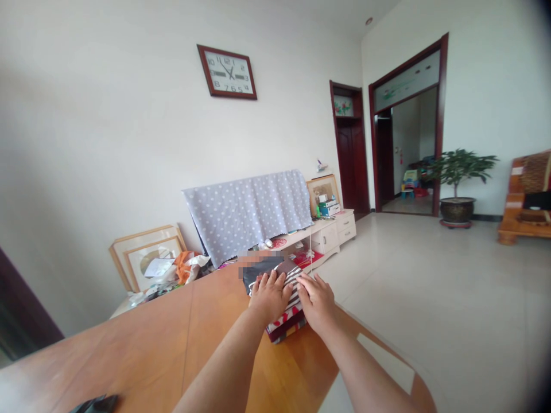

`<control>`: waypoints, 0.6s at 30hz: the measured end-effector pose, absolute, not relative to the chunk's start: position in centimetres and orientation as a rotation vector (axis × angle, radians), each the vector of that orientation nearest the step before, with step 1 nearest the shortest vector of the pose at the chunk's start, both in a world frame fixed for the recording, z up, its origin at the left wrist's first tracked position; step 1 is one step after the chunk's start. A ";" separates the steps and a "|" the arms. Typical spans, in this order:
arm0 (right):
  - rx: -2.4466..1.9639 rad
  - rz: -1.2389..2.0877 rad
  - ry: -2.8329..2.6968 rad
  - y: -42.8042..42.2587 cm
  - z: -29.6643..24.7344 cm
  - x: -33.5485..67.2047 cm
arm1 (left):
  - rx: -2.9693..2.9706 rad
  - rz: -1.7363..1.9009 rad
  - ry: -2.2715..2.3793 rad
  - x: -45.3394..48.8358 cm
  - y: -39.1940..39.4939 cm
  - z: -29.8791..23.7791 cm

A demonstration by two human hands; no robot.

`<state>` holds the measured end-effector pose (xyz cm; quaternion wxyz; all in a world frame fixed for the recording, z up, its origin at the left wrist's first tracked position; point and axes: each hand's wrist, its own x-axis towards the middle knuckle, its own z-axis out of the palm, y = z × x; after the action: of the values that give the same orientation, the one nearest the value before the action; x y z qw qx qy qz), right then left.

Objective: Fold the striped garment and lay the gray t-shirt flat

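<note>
Near the far edge of a wooden table (150,338) lies a stack of folded cloth (287,328), a striped piece (295,297) and a dark piece (260,273) uppermost. The left hand (271,295) rests palm-down on top, its fingers slightly apart. The right hand (317,299) touches the stack's right side, fingers loosely parted. Beyond stand a low white cabinet (348,226) and a dotted cover (253,215); a wall clock (228,73) hangs above, and a potted plant (458,209) stands far right.
</note>
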<state>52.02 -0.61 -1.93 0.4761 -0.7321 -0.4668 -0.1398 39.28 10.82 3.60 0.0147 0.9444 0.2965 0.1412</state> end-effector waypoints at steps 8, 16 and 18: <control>-1.704 -0.498 -1.165 -0.3 -3.1 52.3 | 2.608 0.636 1.045 37.2 11.0 5.2; -1.587 -0.615 -1.144 -0.6 -3.1 52.4 | 2.186 0.877 1.191 25.7 7.9 0.8; -1.562 -0.646 -1.187 -0.7 -2.8 51.8 | 2.128 0.855 1.252 22.5 6.7 -0.5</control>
<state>51.81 -0.72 -2.77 0.5126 -0.6493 -0.4935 -0.2685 22.53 6.68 -0.52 0.2614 0.7862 0.4624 0.3157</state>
